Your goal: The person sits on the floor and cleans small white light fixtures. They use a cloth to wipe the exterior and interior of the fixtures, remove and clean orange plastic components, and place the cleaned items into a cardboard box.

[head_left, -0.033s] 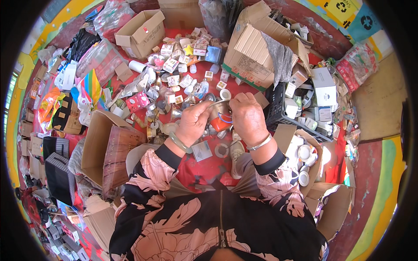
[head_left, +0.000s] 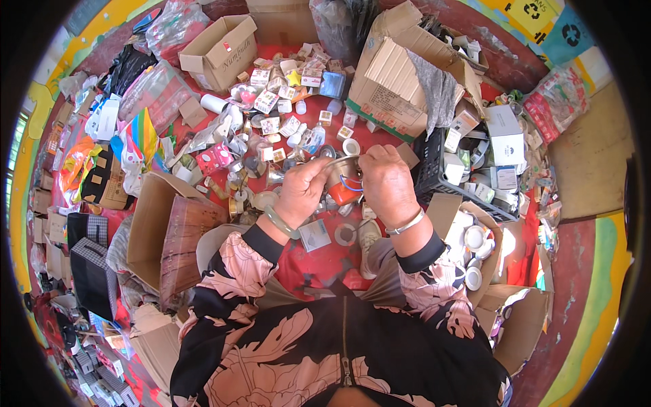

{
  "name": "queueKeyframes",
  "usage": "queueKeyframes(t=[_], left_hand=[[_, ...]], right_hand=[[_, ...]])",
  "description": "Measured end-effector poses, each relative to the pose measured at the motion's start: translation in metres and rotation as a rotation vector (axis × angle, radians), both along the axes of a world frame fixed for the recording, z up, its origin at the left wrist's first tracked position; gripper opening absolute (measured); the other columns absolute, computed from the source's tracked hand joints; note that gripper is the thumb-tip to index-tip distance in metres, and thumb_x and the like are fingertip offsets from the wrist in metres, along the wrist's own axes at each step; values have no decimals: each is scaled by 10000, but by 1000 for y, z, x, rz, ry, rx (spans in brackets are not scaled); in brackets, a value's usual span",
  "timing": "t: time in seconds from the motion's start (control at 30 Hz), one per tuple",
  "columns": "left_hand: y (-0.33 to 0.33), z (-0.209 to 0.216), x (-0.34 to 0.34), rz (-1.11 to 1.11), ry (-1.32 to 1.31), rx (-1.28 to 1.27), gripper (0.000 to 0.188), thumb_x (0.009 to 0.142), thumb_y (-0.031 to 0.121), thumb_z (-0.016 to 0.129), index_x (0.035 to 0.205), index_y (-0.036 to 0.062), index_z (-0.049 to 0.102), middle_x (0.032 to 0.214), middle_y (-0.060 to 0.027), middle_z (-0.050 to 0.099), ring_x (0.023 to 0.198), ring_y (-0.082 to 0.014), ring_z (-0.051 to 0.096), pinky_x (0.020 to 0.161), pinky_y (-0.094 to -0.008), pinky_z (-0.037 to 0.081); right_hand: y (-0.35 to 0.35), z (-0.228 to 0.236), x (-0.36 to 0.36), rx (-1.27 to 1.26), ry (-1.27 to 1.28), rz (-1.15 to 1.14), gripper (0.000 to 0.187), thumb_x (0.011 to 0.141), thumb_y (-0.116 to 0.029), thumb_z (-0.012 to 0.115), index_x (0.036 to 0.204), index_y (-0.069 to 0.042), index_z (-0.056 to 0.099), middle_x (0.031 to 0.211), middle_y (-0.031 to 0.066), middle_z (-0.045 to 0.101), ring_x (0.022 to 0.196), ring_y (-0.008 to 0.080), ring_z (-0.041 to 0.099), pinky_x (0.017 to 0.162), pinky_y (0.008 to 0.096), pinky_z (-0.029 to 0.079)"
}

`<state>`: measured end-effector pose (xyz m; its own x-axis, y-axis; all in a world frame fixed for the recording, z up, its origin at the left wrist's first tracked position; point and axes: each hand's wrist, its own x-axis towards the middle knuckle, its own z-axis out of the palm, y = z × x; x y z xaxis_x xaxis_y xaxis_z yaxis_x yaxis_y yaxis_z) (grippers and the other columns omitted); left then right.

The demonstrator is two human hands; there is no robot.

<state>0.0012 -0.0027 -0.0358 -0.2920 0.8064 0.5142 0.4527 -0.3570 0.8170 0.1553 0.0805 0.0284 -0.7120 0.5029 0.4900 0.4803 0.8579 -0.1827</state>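
In front of my chest, both hands hold a round, metal-rimmed piece [head_left: 337, 173] between them. My left hand [head_left: 303, 193] grips its left side, thumb and fingers closed on the rim. At the opposite side my right hand [head_left: 389, 186] is closed in a pinch, its fingertips partly hidden behind the knuckles. A thin blue wire [head_left: 350, 186] curves across the piece. Just below it shows an orange part [head_left: 344, 195]; I cannot tell whether the two are joined. A flat pale packet [head_left: 314, 236] and a white ring [head_left: 345, 235] lie on the red floor beneath my hands.
Small boxes [head_left: 266, 102] and loose parts lie heaped beyond my hands. An open carton [head_left: 149, 220] stands at my left. To my right are a filled black crate [head_left: 434, 166] and a carton with round white fittings [head_left: 475, 237]. A large carton [head_left: 386, 81] leans behind the crate.
My right hand has shifted very slightly to the right. My left hand and the things around stay as they were.
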Motion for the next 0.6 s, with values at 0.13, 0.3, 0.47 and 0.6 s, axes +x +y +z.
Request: queueKeyframes(t=[0.13, 0.3, 0.47, 0.6], left_hand=[[4, 10, 1, -110, -95, -107, 177, 841, 2, 528, 1001, -13, 602, 727, -142, 625, 622, -157, 599, 584, -279, 471], [2, 11, 8, -180, -88, -223, 185, 865, 19, 505, 1015, -10, 608, 715, -85, 618, 610, -110, 562, 575, -251, 456], [4, 8, -10, -171, -612, -206, 182, 908, 64, 487, 1006, -12, 621, 792, 15, 620, 650, -70, 555, 602, -209, 456], [2, -1, -30, -224, -840, -102, 159, 911, 52, 467, 977, -9, 598, 832, -23, 617, 734, -88, 584, 643, -217, 469]], right_hand=[[7, -1, 2, -170, 318, 114, 92, 626, 7, 601, 707, -33, 588, 713, 105, 559, 709, 300, 552, 663, 364, 466], [7, 1, -2, -447, 408, 285, 126, 610, 12, 645, 725, -34, 622, 722, 94, 600, 713, 270, 582, 648, 339, 470], [50, -8, 26, -398, 532, -179, 87, 705, 23, 658, 781, -18, 656, 760, 32, 615, 712, 120, 584, 634, 239, 473], [70, 1, 54, -1031, 859, -65, 91, 819, 20, 591, 906, 0, 610, 843, 56, 635, 725, 89, 586, 648, 202, 468]])
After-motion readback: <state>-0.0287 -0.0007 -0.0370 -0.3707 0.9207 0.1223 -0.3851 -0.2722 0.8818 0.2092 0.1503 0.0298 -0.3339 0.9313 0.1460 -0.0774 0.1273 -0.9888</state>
